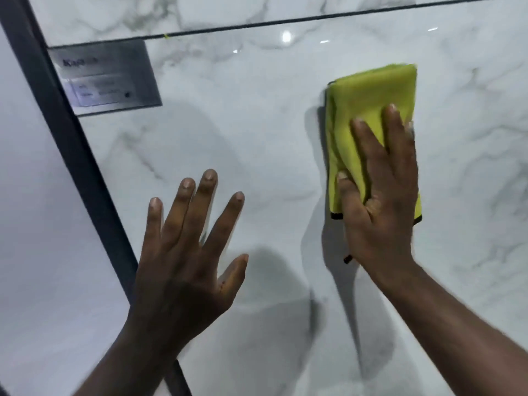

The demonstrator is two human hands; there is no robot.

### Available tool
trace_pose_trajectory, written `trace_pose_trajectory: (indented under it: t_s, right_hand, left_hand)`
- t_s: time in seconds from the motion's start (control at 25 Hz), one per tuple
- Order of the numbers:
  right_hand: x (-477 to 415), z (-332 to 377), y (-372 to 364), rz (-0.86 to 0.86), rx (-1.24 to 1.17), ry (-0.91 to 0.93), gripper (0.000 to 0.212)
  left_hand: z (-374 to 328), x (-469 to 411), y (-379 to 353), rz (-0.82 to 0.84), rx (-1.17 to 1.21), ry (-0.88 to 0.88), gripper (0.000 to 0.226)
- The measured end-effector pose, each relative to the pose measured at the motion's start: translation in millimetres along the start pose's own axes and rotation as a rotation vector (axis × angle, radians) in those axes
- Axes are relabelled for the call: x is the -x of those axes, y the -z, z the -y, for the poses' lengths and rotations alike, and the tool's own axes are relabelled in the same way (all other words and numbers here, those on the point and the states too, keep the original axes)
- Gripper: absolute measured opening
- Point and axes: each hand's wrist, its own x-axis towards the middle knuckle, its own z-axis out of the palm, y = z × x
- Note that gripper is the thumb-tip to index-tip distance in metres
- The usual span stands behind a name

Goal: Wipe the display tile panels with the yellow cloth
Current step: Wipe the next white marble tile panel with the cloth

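two bare hands are raised to a glossy white tile panel with grey marble veining (228,144), whose polished face throws back small spots of light. the right hand (380,190) lies flat on a folded yellow microfibre cloth with dark edging (368,95) and presses it against the right half of that panel. its grip is wide rather than closed, with the fingers (395,124) straight along the soft, creased fabric. the thumb seems to bunch a fold near the cloth's lower edge, though motion blur leaves that unsure. the cloth forms a tall rectangle, and its top sits well below the thin dark joint line (314,20) that separates this panel from a second marbled tile panel (143,15) above.

the left hand (183,252) is spread wide and holds nothing, its palm turned to the lower left of the panel; whether it touches the surface cannot be told. beside it a dark, matte metal frame bar (71,144) runs diagonally down the panel's left edge. a brushed grey rectangular label plate (105,78) is fixed in the panel's upper left corner, its print too blurred to read.
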Motion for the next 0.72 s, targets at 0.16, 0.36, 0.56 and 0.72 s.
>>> trace_pose_trajectory:
  t_s: [0.16,0.36,0.56,0.72]
  right_hand:
    - [68.3,70.2,-42.5,0.217,0.144,0.163,0.071]
    - [29.1,98.8,-60.8,0.026,-0.032,0.008,0.062]
    - [86.9,173.9,-106.7,0.225,0.08,0.188,0.071]
    - [42.7,163.8,-108.3,0.037,0.011,0.077,0.064]
  left_hand:
    - [42.0,29.6,12.5,0.031,-0.024,0.024,0.085]
    - [82.7,62.1,25.2,0.039,-0.003,0.106,0.09]
    - [100.7,82.0,28.6,0.037,0.036,0.113,0.109]
    - [122.2,86.4,34.4,0.088,0.086,0.094,0.117]
